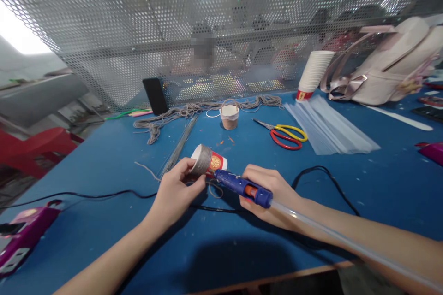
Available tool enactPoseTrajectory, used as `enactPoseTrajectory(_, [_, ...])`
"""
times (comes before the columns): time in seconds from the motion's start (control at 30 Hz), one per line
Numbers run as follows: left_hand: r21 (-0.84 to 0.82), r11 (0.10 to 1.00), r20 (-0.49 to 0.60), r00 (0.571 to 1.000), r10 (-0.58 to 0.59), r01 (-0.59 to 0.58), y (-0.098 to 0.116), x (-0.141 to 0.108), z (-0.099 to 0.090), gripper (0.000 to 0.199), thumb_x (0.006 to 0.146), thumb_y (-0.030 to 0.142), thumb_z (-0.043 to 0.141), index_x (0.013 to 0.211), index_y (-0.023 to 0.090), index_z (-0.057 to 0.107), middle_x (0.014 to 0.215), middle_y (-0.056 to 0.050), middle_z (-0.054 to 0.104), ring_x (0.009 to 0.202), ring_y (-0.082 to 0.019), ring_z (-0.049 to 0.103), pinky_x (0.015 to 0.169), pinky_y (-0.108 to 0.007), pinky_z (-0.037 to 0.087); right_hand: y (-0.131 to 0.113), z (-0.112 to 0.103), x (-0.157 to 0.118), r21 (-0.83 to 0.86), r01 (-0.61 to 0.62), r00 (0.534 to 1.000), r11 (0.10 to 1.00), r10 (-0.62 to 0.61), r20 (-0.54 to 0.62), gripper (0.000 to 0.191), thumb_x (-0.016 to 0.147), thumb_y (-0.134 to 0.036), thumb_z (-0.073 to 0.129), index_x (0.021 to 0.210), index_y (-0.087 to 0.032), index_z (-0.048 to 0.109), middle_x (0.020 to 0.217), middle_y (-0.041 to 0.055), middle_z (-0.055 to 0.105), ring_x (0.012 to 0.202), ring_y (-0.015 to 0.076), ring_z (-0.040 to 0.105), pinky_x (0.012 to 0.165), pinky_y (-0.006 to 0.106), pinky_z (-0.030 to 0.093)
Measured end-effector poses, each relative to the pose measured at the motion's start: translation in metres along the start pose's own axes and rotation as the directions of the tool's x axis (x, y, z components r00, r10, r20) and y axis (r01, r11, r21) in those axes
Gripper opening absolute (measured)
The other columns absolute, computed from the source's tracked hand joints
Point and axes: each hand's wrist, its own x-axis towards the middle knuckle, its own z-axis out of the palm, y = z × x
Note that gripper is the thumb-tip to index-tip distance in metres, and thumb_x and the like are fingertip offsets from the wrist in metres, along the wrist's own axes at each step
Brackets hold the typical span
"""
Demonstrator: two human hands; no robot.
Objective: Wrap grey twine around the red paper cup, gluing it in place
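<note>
A paper cup (217,161), red and white, lies tilted on its side with grey cord (201,160) wound around its open-end half. My left hand (179,183) grips it by the wrapped part, thumb below and fingers at the rim. In my right hand (265,189) is a blue glue gun (235,182), its tip at the cup's red side beside the cord's edge. A long clear glue stick (321,226) sticks out from the gun's back. A loose loop of cord (216,190) hangs under the cup.
A small wrapped cup (230,117), scissors (287,136), translucent strips (332,124) and stacked cups (313,73) stand or lie beyond my hands. Grey cord bundles (187,110) and a phone (155,96) are near the mesh panel. Black cable (131,192) crosses the blue table (114,230); a purple power strip (31,233) lies left.
</note>
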Motion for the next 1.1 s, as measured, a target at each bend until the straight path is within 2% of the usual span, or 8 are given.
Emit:
enactPoseTrajectory(0.17, [0.017, 1.0, -0.01, 1.0, -0.006, 0.007, -0.0003, -0.0005, -0.001, 0.013, 0.07, 0.026, 0.061, 0.079, 0.018, 0.06, 0.068, 0.003, 0.065, 0.063, -0.013, 0.059, 0.061, -0.023, 0.048, 0.0019, 0.0007, -0.0011, -0.012, -0.037, 0.999, 0.999, 0.037, -0.011, 0.012, 0.075, -0.017, 0.055, 0.069, -0.019, 0.045, 0.066, -0.0017, 0.048, 0.056, 0.0102, 0.043, 0.055, 0.022, 0.035])
enactPoseTrajectory(0.67, [0.021, 1.0, -0.003, 1.0, 0.001, -0.001, 0.0022, -0.0005, -0.0005, 0.013, 0.069, 0.026, 0.06, 0.079, 0.018, 0.06, 0.07, 0.003, 0.064, 0.064, -0.013, 0.059, 0.063, -0.024, 0.048, 0.003, 0.0006, -0.0029, -0.026, 0.016, 1.0, 1.0, -0.016, -0.005, 0.013, 0.075, -0.02, 0.054, 0.067, -0.019, 0.045, 0.063, -0.002, 0.048, 0.054, 0.0099, 0.042, 0.052, 0.022, 0.033])
enactPoseTrajectory(0.83, [0.026, 1.0, 0.011, 1.0, -0.01, 0.01, 0.0044, -0.0011, -0.0006, 0.012, 0.07, 0.026, 0.06, 0.079, 0.018, 0.059, 0.069, 0.003, 0.064, 0.064, -0.013, 0.059, 0.063, -0.023, 0.048, 0.0041, -0.001, -0.0022, -0.064, -0.032, 0.999, 0.997, 0.031, -0.011, 0.016, 0.075, -0.019, 0.055, 0.065, -0.02, 0.042, 0.062, -0.0026, 0.046, 0.053, 0.0101, 0.04, 0.053, 0.022, 0.032])
enactPoseTrajectory(1.0, [0.023, 1.0, 0.008, 1.0, -0.011, 0.01, 0.0065, -0.0015, -0.0003, 0.01, 0.069, 0.025, 0.06, 0.077, 0.019, 0.059, 0.069, 0.003, 0.064, 0.064, -0.013, 0.06, 0.063, -0.023, 0.048, 0.0048, 0.0008, -0.0036, -0.038, 0.012, 1.0, 0.999, -0.013, -0.015, 0.013, 0.076, -0.023, 0.054, 0.067, -0.02, 0.045, 0.062, -0.0016, 0.048, 0.053, 0.0106, 0.042, 0.051, 0.022, 0.033])
enactPoseTrajectory(1.1, [0.027, 1.0, 0.006, 1.0, -0.009, 0.009, 0.007, -0.0008, -0.0009, 0.01, 0.069, 0.025, 0.059, 0.077, 0.018, 0.06, 0.069, 0.003, 0.065, 0.064, -0.013, 0.059, 0.062, -0.023, 0.047, 0.0036, -0.0017, -0.0021, -0.062, -0.024, 1.0, 0.998, 0.024, -0.006, 0.016, 0.076, -0.021, 0.055, 0.065, -0.02, 0.043, 0.061, -0.0022, 0.046, 0.053, 0.0102, 0.041, 0.053, 0.022, 0.033])
